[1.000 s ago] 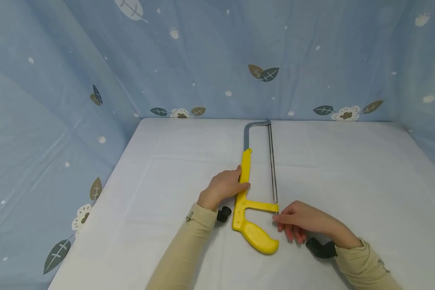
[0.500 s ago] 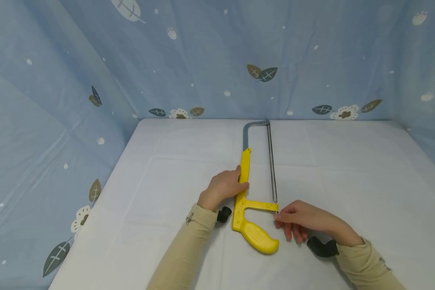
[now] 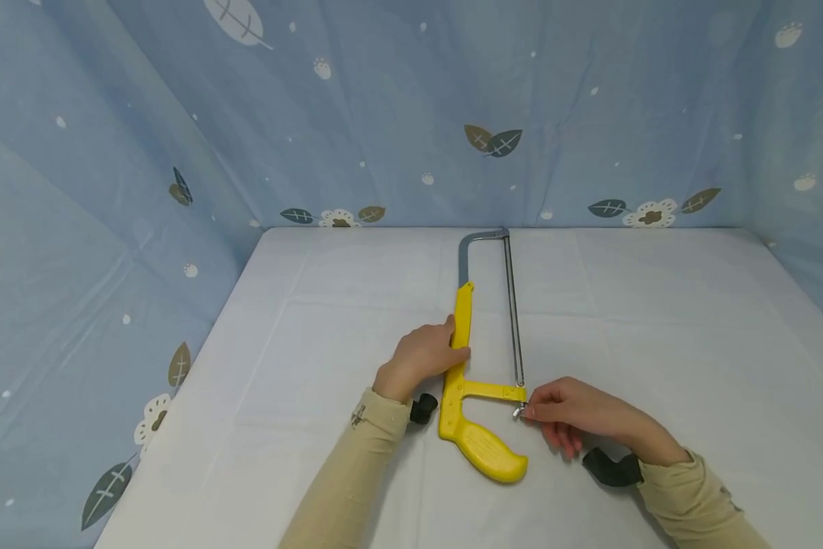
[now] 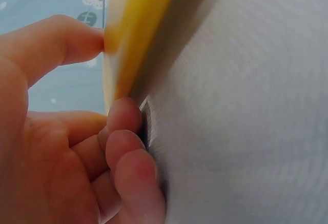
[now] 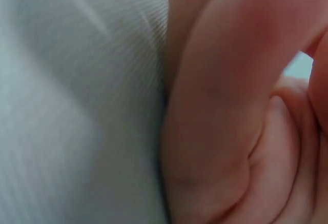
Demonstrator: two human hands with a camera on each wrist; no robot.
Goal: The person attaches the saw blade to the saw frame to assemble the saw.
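Note:
A hacksaw [image 3: 491, 453] with a yellow handle and a grey front bow lies flat on the white cloth, its blade [image 3: 512, 305] on the right side. My left hand [image 3: 421, 357] grips the yellow frame above the handle. In the left wrist view the thumb and curled fingers [image 4: 125, 114] lie on either side of the yellow frame [image 4: 148, 24]. At the blade's near end sticks out a small silver wing nut [image 3: 518, 412]. Thumb and forefinger of my right hand [image 3: 576, 412] pinch it at its right side. The right wrist view shows only curled fingers [image 5: 215, 101] against the cloth.
The white-covered table [image 3: 342, 305] ends at a blue curtain [image 3: 384, 99] with leaf prints, which also hangs along the left and right. Black wrist-worn pieces [image 3: 612, 467] show at both sleeves, close to the cloth.
My right fingertips have shifted slightly right at the blade's near end, and the wing nut now shows beside them. The left hand and the hacksaw stay in place.

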